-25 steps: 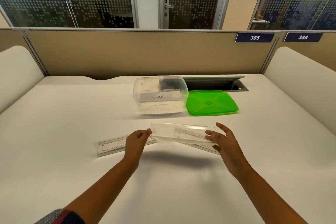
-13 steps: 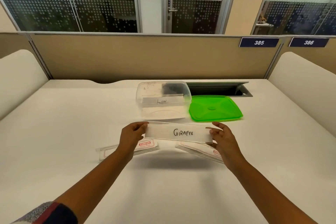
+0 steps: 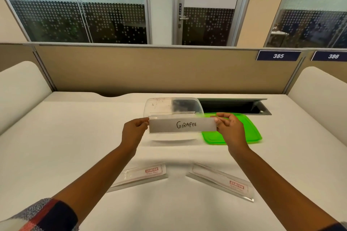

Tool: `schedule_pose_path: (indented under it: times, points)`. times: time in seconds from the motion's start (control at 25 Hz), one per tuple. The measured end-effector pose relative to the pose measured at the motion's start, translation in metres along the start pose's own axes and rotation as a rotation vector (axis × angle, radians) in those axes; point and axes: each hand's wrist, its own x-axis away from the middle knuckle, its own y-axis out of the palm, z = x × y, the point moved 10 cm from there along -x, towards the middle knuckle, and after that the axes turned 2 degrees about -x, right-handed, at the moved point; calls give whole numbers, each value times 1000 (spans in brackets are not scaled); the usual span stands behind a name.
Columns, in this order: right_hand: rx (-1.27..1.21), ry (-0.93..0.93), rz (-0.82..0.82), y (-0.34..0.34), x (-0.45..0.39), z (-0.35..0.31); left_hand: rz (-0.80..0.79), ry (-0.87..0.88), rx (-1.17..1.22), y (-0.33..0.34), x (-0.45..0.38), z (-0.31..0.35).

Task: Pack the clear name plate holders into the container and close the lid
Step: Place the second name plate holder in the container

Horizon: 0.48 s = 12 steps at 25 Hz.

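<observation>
A clear name plate holder (image 3: 183,125) with a white card reading "GIRAFEE" is held upright between both hands, just in front of the open clear container (image 3: 159,105). My left hand (image 3: 133,133) pinches its left end and my right hand (image 3: 230,131) pinches its right end. Another holder stands inside the container, mostly hidden behind the held one. The green lid (image 3: 250,133) lies flat to the right of the container. Two more clear holders lie on the table nearer to me, one on the left (image 3: 142,175) and one on the right (image 3: 221,181).
A white desk (image 3: 65,146) with a tan partition (image 3: 150,69) behind it. An open dark cable tray (image 3: 234,106) sits in the desk behind the lid. White curved side panels (image 3: 20,88) rise at both sides.
Both hands have lifted the holder off the table, turned it upright so the card faces me, and carried it forward up to the container.
</observation>
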Motion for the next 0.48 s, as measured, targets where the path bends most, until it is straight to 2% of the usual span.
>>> schedule_pose_path:
  times: [0.24, 0.48]
  points:
    - [-71, 45, -17, 30, -43, -2, 73, 56, -127, 3, -38, 16]
    - [202, -3, 23, 48, -64, 5, 78, 49, -230, 13, -60, 11]
